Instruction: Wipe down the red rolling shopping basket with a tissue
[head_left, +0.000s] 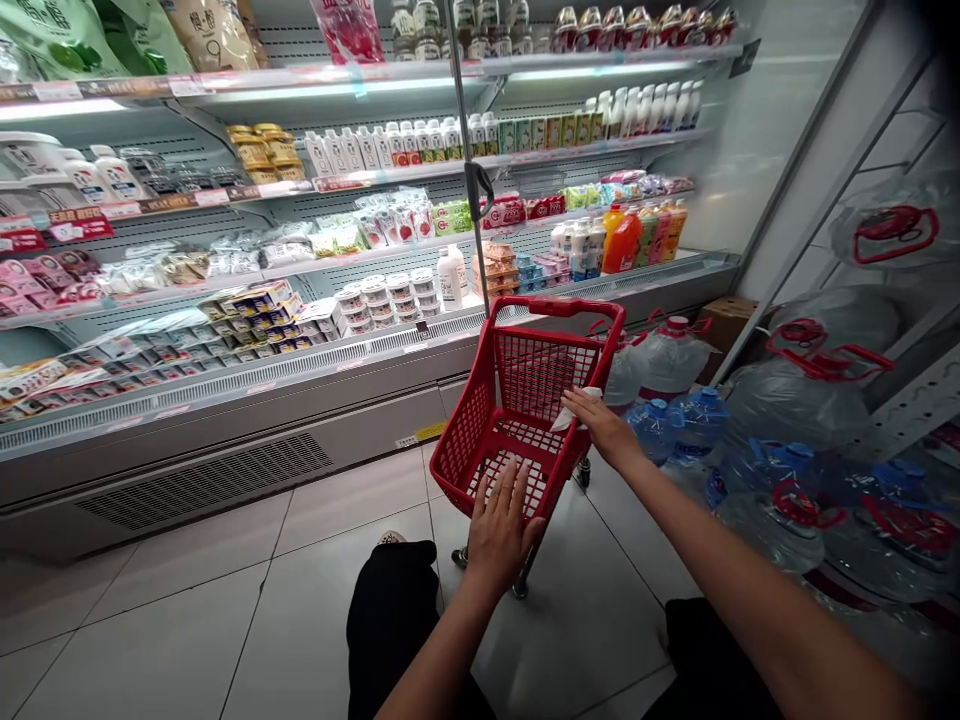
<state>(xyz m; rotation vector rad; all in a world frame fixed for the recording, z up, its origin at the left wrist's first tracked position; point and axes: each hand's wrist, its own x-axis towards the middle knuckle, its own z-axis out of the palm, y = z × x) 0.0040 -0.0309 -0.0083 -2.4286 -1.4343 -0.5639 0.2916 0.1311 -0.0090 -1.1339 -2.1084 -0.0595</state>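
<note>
I'm wiping the small red plastic-mesh shopping cart (525, 420), parked before the chiller shelves. My left hand (501, 530) lies flat, fingers spread, steadying its near rim; my right hand (600, 425) pinches a white cloth (574, 412) on its right rim. Next, I judge, slide the cloth along that rim.

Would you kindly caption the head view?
Left hand steadies a red cart; right hand presses a white cloth on its rim.

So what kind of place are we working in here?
Most likely a supermarket or convenience shop: an open chiller with priced dairy and drinks, a red shopping cart under the left hand and right hand, and big water jugs stacked beside it.
</note>
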